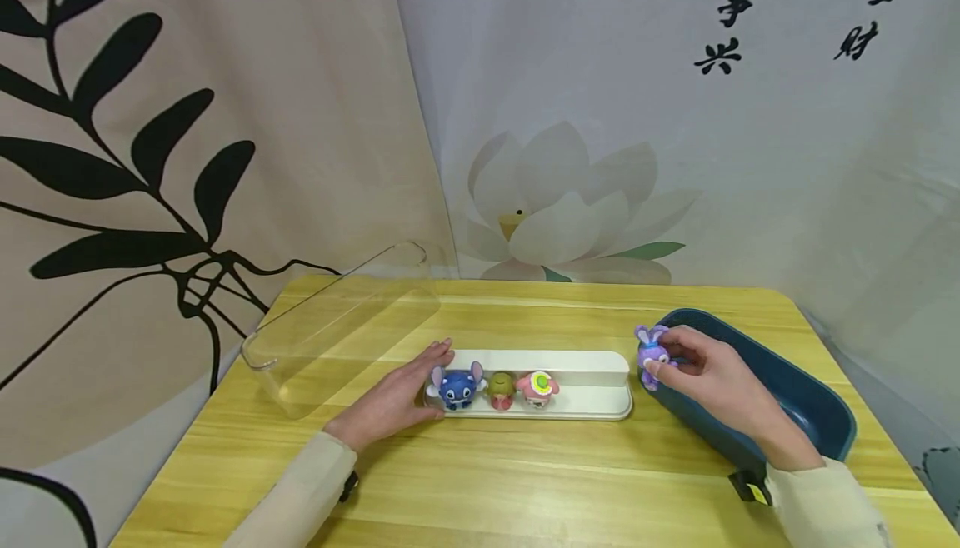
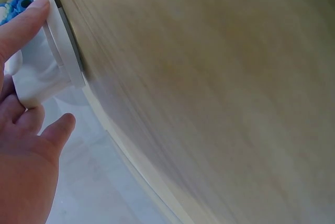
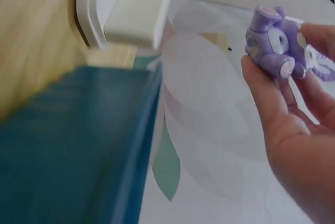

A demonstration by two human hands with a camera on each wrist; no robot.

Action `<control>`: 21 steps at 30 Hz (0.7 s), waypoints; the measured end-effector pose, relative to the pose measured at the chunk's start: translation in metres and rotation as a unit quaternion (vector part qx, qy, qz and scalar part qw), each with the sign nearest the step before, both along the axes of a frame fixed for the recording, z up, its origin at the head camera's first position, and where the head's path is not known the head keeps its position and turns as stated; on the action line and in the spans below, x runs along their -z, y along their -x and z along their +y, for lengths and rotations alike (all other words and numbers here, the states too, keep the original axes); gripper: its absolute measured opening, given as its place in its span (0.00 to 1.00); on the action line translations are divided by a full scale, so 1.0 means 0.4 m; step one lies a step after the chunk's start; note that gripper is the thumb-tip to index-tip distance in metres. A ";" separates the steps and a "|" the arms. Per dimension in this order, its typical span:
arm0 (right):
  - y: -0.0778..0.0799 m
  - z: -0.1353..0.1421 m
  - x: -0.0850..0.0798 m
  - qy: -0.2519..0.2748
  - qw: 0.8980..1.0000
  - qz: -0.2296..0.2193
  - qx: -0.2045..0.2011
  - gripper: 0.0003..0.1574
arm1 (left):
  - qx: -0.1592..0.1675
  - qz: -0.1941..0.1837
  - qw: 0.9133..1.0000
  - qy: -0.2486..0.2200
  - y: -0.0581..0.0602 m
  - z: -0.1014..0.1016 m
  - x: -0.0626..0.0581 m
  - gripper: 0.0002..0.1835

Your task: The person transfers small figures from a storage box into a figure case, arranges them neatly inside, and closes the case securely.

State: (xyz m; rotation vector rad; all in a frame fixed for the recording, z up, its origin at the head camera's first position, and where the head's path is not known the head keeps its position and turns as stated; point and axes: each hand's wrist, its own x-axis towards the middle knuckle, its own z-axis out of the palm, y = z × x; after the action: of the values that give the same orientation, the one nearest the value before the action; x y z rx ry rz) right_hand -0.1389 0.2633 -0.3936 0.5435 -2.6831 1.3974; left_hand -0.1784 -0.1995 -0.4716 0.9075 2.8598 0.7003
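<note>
The purple figurine sits upright, pinched in the right hand's grip.

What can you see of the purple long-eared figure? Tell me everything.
The purple figure looks like molded plastic, with long ears, blue at their base, and pink-ended limbs. It is held ears-up in the air near the left end of the blue bin, pinched by the right hand between thumb and fingers.
</note>
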 end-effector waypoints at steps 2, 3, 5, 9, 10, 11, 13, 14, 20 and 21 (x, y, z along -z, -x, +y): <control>0.001 -0.014 0.009 0.016 1.000 -0.010 -0.009 0.17 | 0.002 0.004 1.000 -0.001 0.000 0.000 0.000 0.51; 0.001 -0.021 0.013 0.020 1.000 -0.015 -0.012 0.18 | 0.002 0.005 1.000 -0.001 0.000 0.000 0.000 0.51; 0.003 -0.034 0.020 0.017 1.000 -0.024 -0.011 0.19 | 0.004 0.008 1.000 -0.002 0.000 -0.001 0.001 0.51; 0.005 -0.054 0.035 -0.012 0.999 -0.035 0.001 0.22 | 0.006 0.010 1.000 -0.001 0.000 -0.001 0.002 0.51; 0.006 -0.059 0.039 -0.017 0.999 -0.035 0.005 0.23 | 0.007 0.011 1.000 -0.001 0.000 -0.001 0.002 0.51; 0.007 -0.064 0.043 -0.020 0.999 -0.036 0.007 0.23 | 0.007 0.011 1.000 0.000 0.000 -0.001 0.002 0.51; 0.010 -0.073 0.051 -0.019 0.999 -0.038 0.011 0.24 | 0.006 0.009 1.000 0.000 0.001 -0.001 0.002 0.51; 0.011 -0.078 0.055 -0.015 0.999 -0.039 0.012 0.24 | 0.006 0.009 1.000 0.000 0.001 -0.001 0.002 0.51; 0.020 -0.102 0.071 0.007 0.999 -0.049 0.007 0.24 | 0.006 0.008 1.000 -0.005 0.002 0.000 0.003 0.52; 0.020 -0.106 0.073 0.007 0.999 -0.051 0.006 0.24 | 0.006 0.008 1.000 -0.005 0.002 0.000 0.004 0.52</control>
State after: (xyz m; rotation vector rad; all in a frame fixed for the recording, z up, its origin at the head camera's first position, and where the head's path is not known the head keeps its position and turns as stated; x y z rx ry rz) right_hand -0.1471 0.2211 -0.4228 0.4666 -2.7489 1.4785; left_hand -0.1793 -0.1995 -0.4731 0.9336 2.8651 0.7099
